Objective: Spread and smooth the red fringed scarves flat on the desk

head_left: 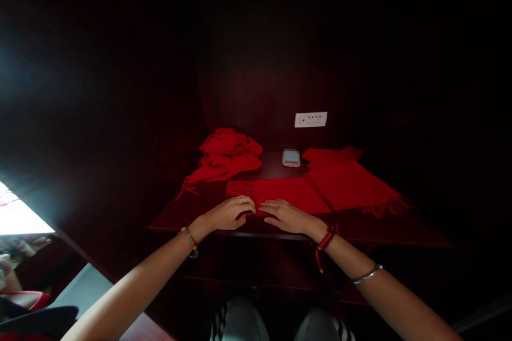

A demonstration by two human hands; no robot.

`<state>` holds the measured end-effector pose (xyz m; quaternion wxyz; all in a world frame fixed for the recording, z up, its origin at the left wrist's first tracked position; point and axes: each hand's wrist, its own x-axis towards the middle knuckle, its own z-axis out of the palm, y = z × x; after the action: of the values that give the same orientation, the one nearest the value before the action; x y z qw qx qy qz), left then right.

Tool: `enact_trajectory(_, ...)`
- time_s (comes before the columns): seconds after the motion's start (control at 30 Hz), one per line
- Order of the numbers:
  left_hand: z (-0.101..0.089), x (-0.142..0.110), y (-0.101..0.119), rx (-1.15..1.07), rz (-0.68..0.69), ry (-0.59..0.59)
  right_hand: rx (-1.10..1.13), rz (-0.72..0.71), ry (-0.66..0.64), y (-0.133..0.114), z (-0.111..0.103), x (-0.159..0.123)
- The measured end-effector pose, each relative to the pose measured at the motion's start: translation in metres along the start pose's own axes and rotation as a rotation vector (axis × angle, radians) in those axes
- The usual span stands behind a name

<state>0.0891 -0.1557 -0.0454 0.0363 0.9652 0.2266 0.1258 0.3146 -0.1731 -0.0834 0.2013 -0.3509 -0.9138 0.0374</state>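
In front of me a red fringed scarf [290,192] lies spread on a dark reddish shelf top [400,232]. My left hand [232,213] rests at its near left part, fingers slightly bent and thumb apart, palm down. Close beside it, my right hand [286,216] lies palm down on the same cloth with fingers stretched out. Neither hand visibly grips the fabric. More red cloth with a fringe [356,186] spreads to the right, with a crease between it and the middle part. A crumpled heap of red fabric [230,154] sits at the back left.
A small device with a pale screen [291,157] lies near the back. A white socket panel [311,119] is on the dark back wall. Dark panels stand at the sides. At lower left are a bright opening [20,213] and a red-rimmed container [28,299]. My knees are below the edge.
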Motion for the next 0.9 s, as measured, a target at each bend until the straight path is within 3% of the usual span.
enact_trajectory(0.07,0.006,0.005,0.006,-0.01,0.021,-0.042,-0.002,0.026,-0.013,-0.005,0.005,-0.004)
enact_trajectory(0.17,0.006,-0.005,-0.001,0.027,-0.009,-0.062,-0.007,0.053,0.005,-0.004,0.01,-0.008)
enact_trajectory(0.37,-0.019,-0.039,-0.033,0.168,-0.032,-0.127,-0.007,0.057,0.028,-0.003,0.012,-0.007)
enact_trajectory(0.5,-0.028,-0.028,-0.04,0.238,-0.13,-0.036,-0.016,0.059,0.037,-0.004,0.013,-0.008)
enact_trajectory(0.6,-0.012,-0.006,-0.035,0.215,-0.128,0.031,-0.036,0.079,0.046,-0.003,0.013,-0.009)
enact_trajectory(0.67,0.006,0.006,-0.035,0.181,-0.181,0.011,-0.05,0.113,0.041,-0.002,0.013,-0.01)
enact_trajectory(0.77,0.026,0.007,-0.042,0.095,-0.389,-0.127,-0.062,0.151,0.012,-0.002,0.014,-0.011)
enact_trajectory(0.9,0.024,-0.014,-0.059,0.027,-0.57,-0.258,-0.051,0.138,-0.005,-0.004,0.012,-0.01)
